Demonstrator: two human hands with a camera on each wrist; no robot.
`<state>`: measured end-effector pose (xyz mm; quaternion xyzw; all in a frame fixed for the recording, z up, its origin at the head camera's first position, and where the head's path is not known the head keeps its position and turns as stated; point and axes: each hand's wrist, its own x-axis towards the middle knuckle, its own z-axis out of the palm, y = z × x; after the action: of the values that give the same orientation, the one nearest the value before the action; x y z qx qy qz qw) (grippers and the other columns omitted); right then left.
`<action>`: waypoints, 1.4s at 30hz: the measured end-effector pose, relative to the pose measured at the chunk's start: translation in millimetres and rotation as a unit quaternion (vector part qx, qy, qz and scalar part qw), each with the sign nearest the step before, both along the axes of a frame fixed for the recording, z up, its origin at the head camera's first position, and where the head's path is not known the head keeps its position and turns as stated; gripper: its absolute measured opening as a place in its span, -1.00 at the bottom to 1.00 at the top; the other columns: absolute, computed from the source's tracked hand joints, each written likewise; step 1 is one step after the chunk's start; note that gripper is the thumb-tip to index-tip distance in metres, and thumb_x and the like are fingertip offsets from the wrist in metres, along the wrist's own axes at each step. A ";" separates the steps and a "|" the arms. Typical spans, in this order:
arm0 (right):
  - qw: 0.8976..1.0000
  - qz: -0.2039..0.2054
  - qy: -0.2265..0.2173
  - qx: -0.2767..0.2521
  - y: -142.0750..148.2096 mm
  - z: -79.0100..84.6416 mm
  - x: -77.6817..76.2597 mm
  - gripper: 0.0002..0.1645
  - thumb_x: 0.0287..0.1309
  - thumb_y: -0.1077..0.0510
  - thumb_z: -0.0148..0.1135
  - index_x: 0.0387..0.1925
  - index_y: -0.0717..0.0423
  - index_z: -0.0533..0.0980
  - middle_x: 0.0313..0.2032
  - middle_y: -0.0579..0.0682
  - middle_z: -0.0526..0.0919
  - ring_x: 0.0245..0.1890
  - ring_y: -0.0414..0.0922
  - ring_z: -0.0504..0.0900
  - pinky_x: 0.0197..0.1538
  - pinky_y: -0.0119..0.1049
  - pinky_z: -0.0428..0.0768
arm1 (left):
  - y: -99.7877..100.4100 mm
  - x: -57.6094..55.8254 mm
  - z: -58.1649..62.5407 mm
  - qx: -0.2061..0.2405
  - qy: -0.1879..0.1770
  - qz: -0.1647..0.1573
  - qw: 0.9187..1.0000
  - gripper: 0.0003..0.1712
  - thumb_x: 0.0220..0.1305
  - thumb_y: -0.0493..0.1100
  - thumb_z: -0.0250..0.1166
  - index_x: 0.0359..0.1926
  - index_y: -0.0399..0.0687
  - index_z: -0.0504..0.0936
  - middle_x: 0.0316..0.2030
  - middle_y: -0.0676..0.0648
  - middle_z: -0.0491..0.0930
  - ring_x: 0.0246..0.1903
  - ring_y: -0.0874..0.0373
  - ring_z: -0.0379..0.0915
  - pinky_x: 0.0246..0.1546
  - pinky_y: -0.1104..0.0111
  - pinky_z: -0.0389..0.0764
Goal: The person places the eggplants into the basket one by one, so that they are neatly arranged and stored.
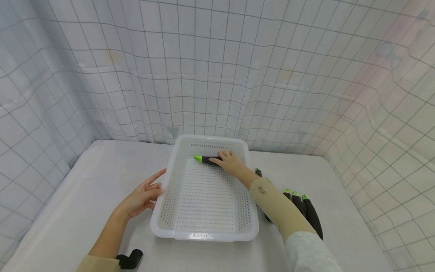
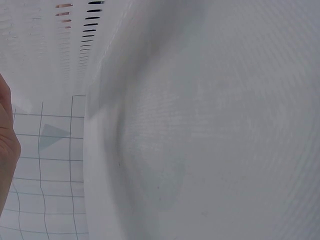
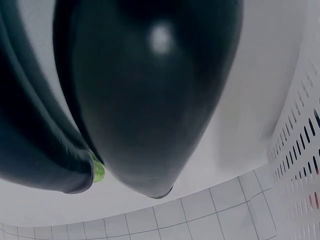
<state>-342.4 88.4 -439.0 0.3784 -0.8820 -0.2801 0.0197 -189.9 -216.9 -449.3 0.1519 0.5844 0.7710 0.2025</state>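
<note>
A white perforated plastic basket (image 1: 205, 204) sits on the table. Inside it, near the far wall, lies a long black eggplant (image 1: 206, 160) with a bright green stem end pointing left. My right hand (image 1: 231, 162) reaches over the basket's right side and grips this eggplant, covering its right end. At the left rim, my left hand (image 1: 144, 194) touches the basket from outside, index finger extended. The left wrist view shows only a sliver of a hand (image 2: 6, 135) beside the basket wall.
Several more eggplants (image 1: 312, 213) lie on the table right of the basket, partly hidden by the right forearm; eggplants (image 3: 150, 100) loom large in the right wrist view. A black object (image 1: 130, 260) is by the left forearm. Gridded white curtains (image 1: 204, 75) surround the white table (image 1: 112, 166).
</note>
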 end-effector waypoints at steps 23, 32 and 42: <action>1.000 0.005 0.005 -0.025 1.4 6.6 -1.3 -0.30 0.33 0.13 -0.09 0.38 -0.30 -0.10 0.28 -0.01 0.17 0.24 -0.04 0.20 0.23 -0.14 0.28 | 0.8 0.8 1.1 -0.002 0.002 0.003 1.000 -0.18 0.29 -0.41 -0.02 0.42 0.01 -0.24 -0.17 -0.05 0.53 -0.27 0.10 0.56 -0.48 0.34 0.64; 0.995 0.024 0.021 -0.099 8.6 20.4 1.7 -0.35 0.30 0.03 -0.04 0.34 -0.28 -0.01 0.24 0.02 0.21 0.18 -0.01 0.26 0.17 -0.14 0.33 | 0.2 0.6 1.1 -0.006 0.003 0.002 1.000 -0.18 0.29 -0.41 -0.03 0.42 -0.01 -0.25 -0.19 -0.04 0.53 -0.30 0.10 0.58 -0.51 0.36 0.63; 0.968 0.040 0.012 -0.249 31.8 32.7 8.0 -0.34 0.24 0.04 0.06 0.32 -0.26 0.08 0.19 0.06 0.24 0.14 0.04 0.29 0.13 -0.02 0.33 | 1.0 0.8 1.3 -0.013 0.001 0.008 1.000 -0.18 0.29 -0.40 -0.01 0.42 0.00 -0.24 -0.19 -0.05 0.53 -0.30 0.09 0.58 -0.53 0.37 0.63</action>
<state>-334.4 120.3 -406.3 0.3927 -0.9080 -0.0556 0.1351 -189.0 -215.9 -448.0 0.1456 0.5954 0.7650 0.1977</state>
